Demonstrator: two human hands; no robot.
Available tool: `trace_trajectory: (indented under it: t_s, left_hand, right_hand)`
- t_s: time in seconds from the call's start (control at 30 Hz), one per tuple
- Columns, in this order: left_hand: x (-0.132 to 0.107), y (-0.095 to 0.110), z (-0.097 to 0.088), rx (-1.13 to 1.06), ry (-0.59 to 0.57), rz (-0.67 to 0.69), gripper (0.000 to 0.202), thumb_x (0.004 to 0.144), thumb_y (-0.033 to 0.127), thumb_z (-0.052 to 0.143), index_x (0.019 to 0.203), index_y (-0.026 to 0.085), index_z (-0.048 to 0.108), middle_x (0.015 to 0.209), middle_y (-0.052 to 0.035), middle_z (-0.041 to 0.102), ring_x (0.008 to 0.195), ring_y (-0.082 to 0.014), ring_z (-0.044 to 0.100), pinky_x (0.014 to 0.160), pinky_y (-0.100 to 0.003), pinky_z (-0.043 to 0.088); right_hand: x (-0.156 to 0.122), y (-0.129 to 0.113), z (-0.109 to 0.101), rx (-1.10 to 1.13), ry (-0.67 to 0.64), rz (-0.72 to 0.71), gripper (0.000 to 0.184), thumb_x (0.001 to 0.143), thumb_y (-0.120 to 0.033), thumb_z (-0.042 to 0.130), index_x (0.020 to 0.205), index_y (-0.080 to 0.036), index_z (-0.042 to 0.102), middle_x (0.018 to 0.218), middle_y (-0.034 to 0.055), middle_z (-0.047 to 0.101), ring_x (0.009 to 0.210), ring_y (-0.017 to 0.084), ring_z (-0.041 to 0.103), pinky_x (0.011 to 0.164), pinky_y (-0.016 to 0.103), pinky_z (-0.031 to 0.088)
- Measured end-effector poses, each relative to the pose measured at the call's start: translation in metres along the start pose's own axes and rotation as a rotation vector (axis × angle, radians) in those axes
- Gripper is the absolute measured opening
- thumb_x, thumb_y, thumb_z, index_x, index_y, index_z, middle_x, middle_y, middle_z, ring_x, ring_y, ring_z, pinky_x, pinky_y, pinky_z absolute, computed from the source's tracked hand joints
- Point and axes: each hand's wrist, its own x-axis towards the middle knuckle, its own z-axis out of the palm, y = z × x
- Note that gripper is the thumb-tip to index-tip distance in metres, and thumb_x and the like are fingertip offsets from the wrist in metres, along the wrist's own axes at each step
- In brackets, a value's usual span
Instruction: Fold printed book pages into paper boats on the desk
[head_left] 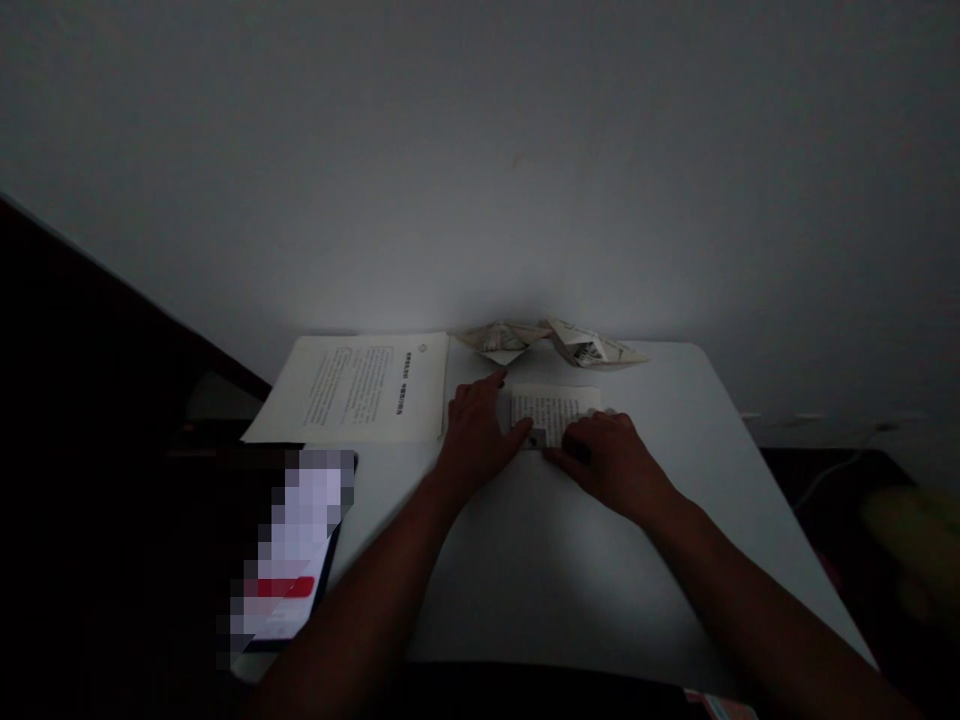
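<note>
A small rectangle of printed paper (553, 402) lies on the white table between my hands; a grey patch with a dark mark shows at its near left corner. My left hand (478, 428) rests at its left side, fingers stretched forward and apart, thumb reaching the paper's near left corner. At the near right edge, my right hand (611, 455) has its fingers curled and closed on the paper, partly covering it. Just beyond stand two folded paper boats, a left one (504, 340) and a right one (596, 347), their ends touching or nearly so.
A stack of printed sheets (352, 390) lies at the table's far left. Nearer, a phone (296, 550) with a lit screen sits along the left edge. The wall (525, 180) rises behind the white table (525, 580). Light is dim.
</note>
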Motion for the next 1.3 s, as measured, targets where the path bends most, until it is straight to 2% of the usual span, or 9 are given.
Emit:
trace_trajectory:
  t_s: [0.1, 0.23, 0.47, 0.67, 0.77, 0.9, 1.1, 1.2, 1.3]
  left_hand:
    - [0.001, -0.001, 0.000, -0.068, 0.011, -0.040, 0.060, 0.076, 0.031, 0.063, 0.130, 0.019, 0.039, 0.118, -0.0074, 0.059, 0.111, -0.0244, 0.050, 0.099, -0.040, 0.037]
    - [0.004, 0.000, -0.002, -0.286, -0.012, -0.127, 0.053, 0.079, 0.026, 0.058, 0.129, 0.019, 0.040, 0.107, -0.0054, 0.066, 0.095, -0.0178, 0.060, 0.088, -0.032, 0.045]
    - [0.006, 0.000, -0.004, -0.526, 0.009, -0.177, 0.039, 0.087, 0.021, 0.040, 0.126, 0.018, 0.044, 0.096, -0.0040, 0.070, 0.083, -0.0136, 0.063, 0.080, -0.028, 0.048]
    - [0.007, -0.006, 0.002, -0.607, -0.042, -0.174, 0.023, 0.083, 0.028, 0.052, 0.102, 0.016, 0.058, 0.076, -0.0023, 0.071, 0.067, -0.0132, 0.064, 0.063, -0.024, 0.047]
    - [0.007, -0.008, 0.006, -0.631, -0.079, -0.164, 0.024, 0.076, 0.034, 0.064, 0.093, 0.017, 0.060, 0.066, -0.0001, 0.069, 0.062, -0.0138, 0.064, 0.060, -0.024, 0.047]
    - [0.007, -0.008, 0.007, -0.498, -0.086, -0.098, 0.026, 0.071, 0.034, 0.070, 0.090, 0.017, 0.063, 0.070, 0.0000, 0.068, 0.061, -0.0138, 0.061, 0.060, -0.026, 0.046]
    - [0.006, -0.009, 0.003, 0.021, -0.013, 0.123, 0.030, 0.068, 0.040, 0.073, 0.087, 0.017, 0.069, 0.078, -0.0042, 0.064, 0.083, -0.0220, 0.056, 0.080, -0.038, 0.042]
    - [0.006, -0.008, 0.004, 0.099, -0.070, 0.161, 0.032, 0.071, 0.044, 0.070, 0.090, 0.018, 0.070, 0.088, -0.0068, 0.063, 0.091, -0.0247, 0.054, 0.084, -0.040, 0.040]
    - [0.005, -0.007, 0.007, 0.086, -0.136, 0.158, 0.023, 0.073, 0.043, 0.068, 0.082, 0.022, 0.072, 0.089, -0.0052, 0.063, 0.093, -0.0244, 0.053, 0.085, -0.041, 0.038]
  right_hand:
    - [-0.001, 0.000, 0.000, 0.023, -0.004, 0.007, 0.031, 0.085, -0.043, 0.055, 0.067, -0.019, 0.059, 0.068, 0.0015, 0.064, 0.071, 0.018, 0.054, 0.072, 0.033, 0.030]
    - [-0.002, 0.001, 0.000, 0.043, -0.001, 0.011, 0.028, 0.084, -0.043, 0.057, 0.069, -0.019, 0.060, 0.070, 0.0013, 0.064, 0.073, 0.018, 0.054, 0.073, 0.033, 0.030]
    - [-0.002, 0.001, -0.001, 0.034, 0.000, 0.005, 0.026, 0.085, -0.039, 0.056, 0.068, -0.019, 0.058, 0.069, 0.0011, 0.062, 0.072, 0.018, 0.053, 0.071, 0.032, 0.029]
    - [-0.002, 0.003, 0.002, 0.032, -0.004, -0.009, 0.027, 0.085, -0.039, 0.055, 0.068, -0.018, 0.059, 0.068, 0.0017, 0.062, 0.070, 0.017, 0.053, 0.070, 0.032, 0.028]
    - [-0.002, 0.004, 0.003, 0.013, -0.005, -0.018, 0.029, 0.085, -0.040, 0.055, 0.068, -0.018, 0.060, 0.068, 0.0027, 0.062, 0.071, 0.018, 0.054, 0.069, 0.032, 0.028]
    - [-0.002, 0.005, 0.003, 0.011, 0.000, -0.011, 0.027, 0.085, -0.040, 0.055, 0.069, -0.018, 0.061, 0.071, 0.0032, 0.064, 0.073, 0.019, 0.055, 0.070, 0.033, 0.028]
    - [-0.004, 0.003, 0.002, 0.055, 0.004, -0.009, 0.023, 0.085, -0.038, 0.057, 0.073, -0.019, 0.065, 0.076, 0.0037, 0.067, 0.080, 0.021, 0.059, 0.075, 0.035, 0.031]
    - [-0.004, 0.002, 0.003, 0.059, 0.031, -0.018, 0.025, 0.085, -0.038, 0.057, 0.071, -0.019, 0.065, 0.076, 0.0040, 0.067, 0.080, 0.021, 0.058, 0.076, 0.035, 0.032]
    - [-0.005, 0.003, 0.004, 0.061, 0.047, -0.027, 0.025, 0.085, -0.039, 0.056, 0.072, -0.019, 0.066, 0.077, 0.0041, 0.067, 0.079, 0.020, 0.058, 0.077, 0.035, 0.033]
